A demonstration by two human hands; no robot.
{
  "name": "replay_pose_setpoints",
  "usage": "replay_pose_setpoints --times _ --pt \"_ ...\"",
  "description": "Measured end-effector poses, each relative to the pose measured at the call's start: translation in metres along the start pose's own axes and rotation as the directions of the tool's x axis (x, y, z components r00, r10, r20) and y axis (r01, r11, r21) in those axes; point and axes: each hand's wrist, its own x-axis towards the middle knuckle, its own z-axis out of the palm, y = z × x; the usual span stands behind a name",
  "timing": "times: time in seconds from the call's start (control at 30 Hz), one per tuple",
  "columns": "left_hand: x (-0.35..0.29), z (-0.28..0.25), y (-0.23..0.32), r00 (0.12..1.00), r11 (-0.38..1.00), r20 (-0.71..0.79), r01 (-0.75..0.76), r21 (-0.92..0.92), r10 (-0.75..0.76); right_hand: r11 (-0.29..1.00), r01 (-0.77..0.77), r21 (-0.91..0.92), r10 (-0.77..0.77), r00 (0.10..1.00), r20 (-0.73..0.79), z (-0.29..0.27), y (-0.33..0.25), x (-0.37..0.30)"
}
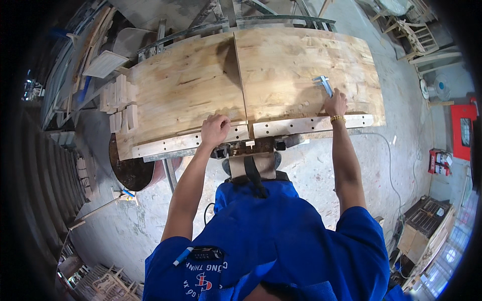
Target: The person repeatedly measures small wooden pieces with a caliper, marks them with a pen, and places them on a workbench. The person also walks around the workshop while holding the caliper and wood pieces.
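Observation:
My right hand [336, 103] is closed around the lower end of a vernier caliper [326, 86], whose jaws lie over the right wooden panel [296, 62]. My left hand [216, 131] rests with curled fingers at the near edge of the left wooden panel [175, 85]; what it holds, if anything, is hidden. Under and beside that hand runs a pale wooden strip with drilled holes [173, 145]. A second drilled strip [286, 126] lies along the near edge of the right panel, just below my right hand. A narrow dark gap separates the two panels.
Several small wood blocks [119, 95] are stacked at the panels' left end. A dark round drum [131, 163] stands below them. A metal frame [236, 21] runs behind the panels. Far right are fire extinguishers [440, 163] and a red cabinet [461, 128]. A cable [390, 155] crosses the floor.

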Motion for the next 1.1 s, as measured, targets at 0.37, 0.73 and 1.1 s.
replay_pose_setpoints --times 0.37,0.73,1.1 --pt "0.016 -0.066 0.044 0.967 0.963 0.119 -0.205 -0.177 0.227 0.918 0.152 0.368 -0.221 0.963 0.153 -0.062 -0.012 0.001" --pt "-0.001 -0.243 0.192 0.805 0.809 -0.124 -0.553 0.202 0.581 0.375 0.897 0.233 -0.839 0.436 -0.325 -0.307 -0.106 -0.094" --pt "-0.017 -0.273 0.205 0.805 0.815 -0.167 -0.526 0.242 0.569 0.216 0.969 0.122 -0.886 0.247 -0.393 -0.334 -0.116 -0.095"
